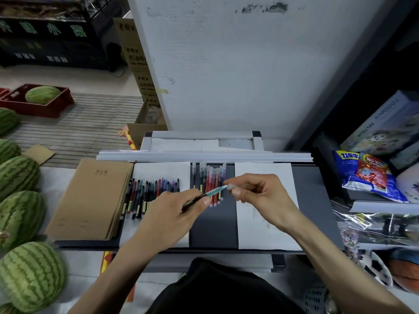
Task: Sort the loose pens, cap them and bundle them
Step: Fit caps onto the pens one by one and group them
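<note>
Left hand (172, 211) grips a teal pen (215, 191), right hand (260, 191) pinches a clear cap (231, 186); shelf box (383, 123) reads "50x70cm".

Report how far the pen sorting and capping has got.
Done: a row of capped pens lies on the dark strip. In hand: the left hand holds a teal pen while the right hand pinches a clear cap at its tip. Left: the longer row of pens beside the brown notebooks looks uncapped, and no bundle shows.

Even indoor light, soft shadows, blurred fisheye-bent edges.
</note>
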Demonstrator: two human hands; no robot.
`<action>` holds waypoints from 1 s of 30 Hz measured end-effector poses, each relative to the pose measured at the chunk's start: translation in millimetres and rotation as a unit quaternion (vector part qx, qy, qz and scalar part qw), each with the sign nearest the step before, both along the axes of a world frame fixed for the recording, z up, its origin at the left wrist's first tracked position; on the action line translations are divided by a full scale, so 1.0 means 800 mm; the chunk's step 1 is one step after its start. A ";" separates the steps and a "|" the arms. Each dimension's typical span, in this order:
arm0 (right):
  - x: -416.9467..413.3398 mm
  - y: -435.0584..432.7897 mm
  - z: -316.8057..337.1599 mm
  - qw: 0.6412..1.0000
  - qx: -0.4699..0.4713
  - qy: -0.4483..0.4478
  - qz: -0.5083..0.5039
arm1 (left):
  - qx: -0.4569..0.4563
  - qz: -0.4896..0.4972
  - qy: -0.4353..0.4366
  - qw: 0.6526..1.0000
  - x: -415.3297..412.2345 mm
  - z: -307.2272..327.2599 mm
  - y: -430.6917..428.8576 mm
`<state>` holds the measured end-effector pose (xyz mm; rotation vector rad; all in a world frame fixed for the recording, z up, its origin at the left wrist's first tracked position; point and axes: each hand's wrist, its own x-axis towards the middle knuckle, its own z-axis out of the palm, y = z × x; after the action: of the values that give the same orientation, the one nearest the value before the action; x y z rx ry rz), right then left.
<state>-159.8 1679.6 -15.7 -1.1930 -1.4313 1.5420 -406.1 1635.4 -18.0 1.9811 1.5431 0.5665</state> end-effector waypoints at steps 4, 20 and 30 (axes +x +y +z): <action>0.000 0.002 0.000 1.000 -0.003 0.008 -0.010 | 0.002 0.005 0.016 1.000 -0.001 0.007 0.004; -0.033 -0.012 -0.008 0.981 -0.055 0.184 -0.026 | 0.018 -0.001 -0.008 1.000 0.008 -0.006 0.005; -0.048 -0.008 -0.029 0.971 -0.096 0.196 -0.097 | -0.052 0.019 -0.058 0.997 0.035 -0.030 0.015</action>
<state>-198.5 1672.9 -38.6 -1.0277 -0.8981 1.6904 -378.2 1647.7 -41.8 1.8122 1.5122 0.5931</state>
